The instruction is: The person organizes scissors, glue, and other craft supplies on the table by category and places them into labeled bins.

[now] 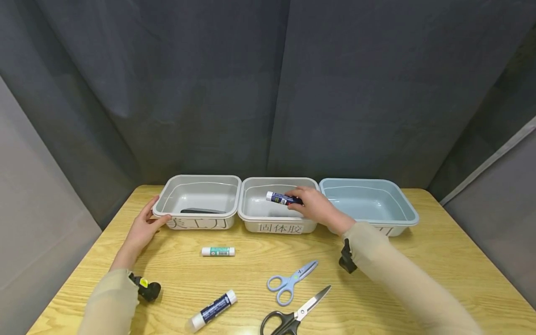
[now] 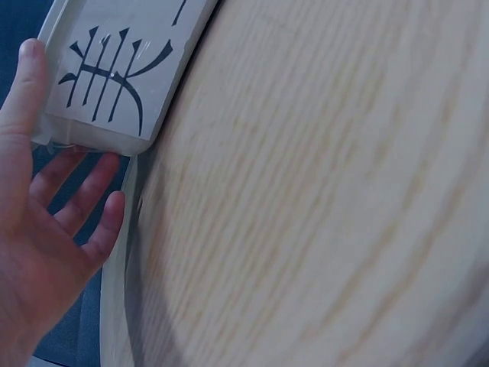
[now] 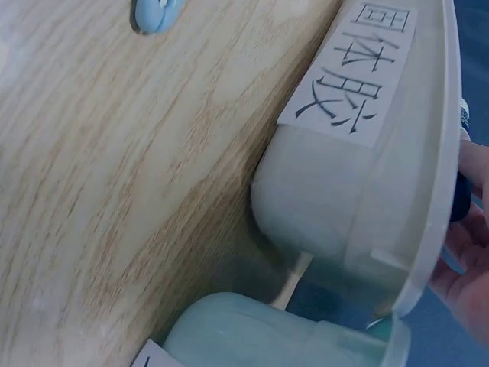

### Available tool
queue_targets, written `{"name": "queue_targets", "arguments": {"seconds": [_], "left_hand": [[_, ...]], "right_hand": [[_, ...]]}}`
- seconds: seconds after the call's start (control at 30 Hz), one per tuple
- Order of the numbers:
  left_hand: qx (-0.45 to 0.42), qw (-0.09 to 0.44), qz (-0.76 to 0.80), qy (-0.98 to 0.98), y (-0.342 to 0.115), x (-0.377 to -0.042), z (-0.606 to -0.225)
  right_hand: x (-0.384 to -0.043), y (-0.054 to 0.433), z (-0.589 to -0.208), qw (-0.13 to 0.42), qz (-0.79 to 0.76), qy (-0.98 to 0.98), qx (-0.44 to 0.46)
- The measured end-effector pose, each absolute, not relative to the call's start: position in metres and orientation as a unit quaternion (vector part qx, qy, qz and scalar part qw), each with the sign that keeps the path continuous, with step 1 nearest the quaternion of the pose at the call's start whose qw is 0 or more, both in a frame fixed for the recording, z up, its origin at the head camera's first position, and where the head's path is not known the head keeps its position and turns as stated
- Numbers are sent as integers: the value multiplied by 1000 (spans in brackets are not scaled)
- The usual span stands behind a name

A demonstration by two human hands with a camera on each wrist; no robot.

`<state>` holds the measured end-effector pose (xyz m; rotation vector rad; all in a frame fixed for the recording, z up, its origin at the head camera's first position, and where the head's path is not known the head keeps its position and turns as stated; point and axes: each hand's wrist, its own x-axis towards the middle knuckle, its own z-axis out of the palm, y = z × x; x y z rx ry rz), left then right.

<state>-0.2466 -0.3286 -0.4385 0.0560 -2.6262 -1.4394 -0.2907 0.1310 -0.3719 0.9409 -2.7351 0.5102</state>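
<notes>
Over the middle bin (image 1: 279, 226), my right hand (image 1: 316, 204) grips a dark blue glue stick (image 1: 278, 198) with a white end pointing left. In the right wrist view, that bin's wall hides most of the glue stick and part of the hand (image 3: 470, 252). At the front left corner of the left bin (image 1: 229, 221), my left hand (image 1: 144, 228) rests with its thumb on the rim. The left wrist view shows the other fingers (image 2: 88, 187) spread and relaxed by the bin's end. A dark, long, flat object (image 1: 201, 211) lies inside that bin.
A pale blue bin (image 1: 412, 217) stands at the right end of the row. On the wooden table lie a small white-and-green glue stick (image 1: 218, 251), a larger blue-and-white glue stick (image 1: 213, 309), blue scissors (image 1: 291, 281) and black-handled scissors (image 1: 295, 315). Dark curtain (image 1: 268, 93) hangs behind.
</notes>
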Motion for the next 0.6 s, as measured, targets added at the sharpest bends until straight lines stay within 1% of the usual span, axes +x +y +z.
{"name": "queue_targets", "arguments": {"seconds": [0.27,0.6], "left_hand": [[14,76,-479,-874,-327,-245,-437],[17,77,-478,-875,-329,-246,-438]], "right_hand": [[-304,131,-380,81,175,-942,276],[-319,127,-385,60,177,-950,249]]}}
